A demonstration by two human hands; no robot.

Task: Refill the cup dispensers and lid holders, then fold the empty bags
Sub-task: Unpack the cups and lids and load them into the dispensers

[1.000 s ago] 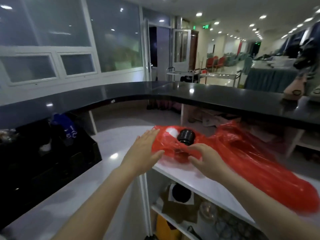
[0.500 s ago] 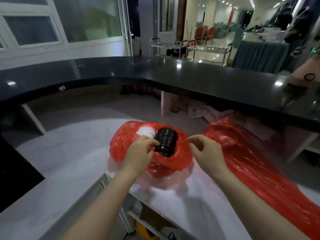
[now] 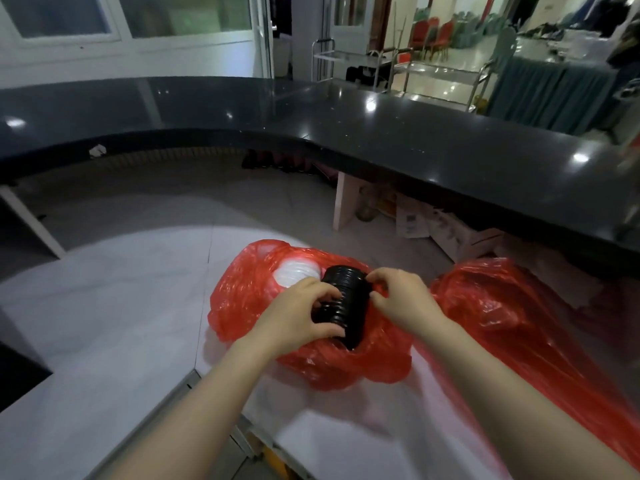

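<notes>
Pale marble-look counter point(image 3: 114, 306) under two crumpled red plastic bags point(image 3: 242, 292) point(image 3: 512, 313), side by side.

No words or numbers can be read here. The cardboard boxes point(image 3: 446, 226) at 2 o'clock show only blurry marks.

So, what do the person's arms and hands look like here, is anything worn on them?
Both forearms are bare, with no sleeves in view. The left hand and the right hand wear no gloves, and no rings, watch or bracelet show. No markings are visible on either arm.
</notes>
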